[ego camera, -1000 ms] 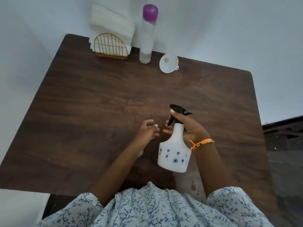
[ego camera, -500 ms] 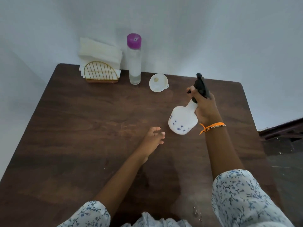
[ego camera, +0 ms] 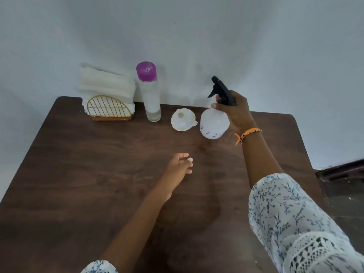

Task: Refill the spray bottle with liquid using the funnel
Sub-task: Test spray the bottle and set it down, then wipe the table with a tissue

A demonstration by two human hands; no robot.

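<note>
1. Since the previous frame, the right hand (ego camera: 237,113) has carried the white plastic spray bottle with small blue flowers (ego camera: 214,124) leftward, just beside the white plastic funnel (ego camera: 183,120).
2. Its grip is clamped round the bottle's neck under the black trigger head (ego camera: 221,91); the body hangs tilted above the dark wooden counter (ego camera: 78,174).
3. The left hand (ego camera: 180,164) hovers, fingers loosely apart.
4. No readable writing.

The right hand (ego camera: 235,111) is held raised toward the far edge of the table, its fingers curled round the neck of the spray bottle (ego camera: 214,123), the arm stretched forward. The left hand (ego camera: 180,164) is held low over the table's middle, fingers loosely spread and nothing held.
</note>
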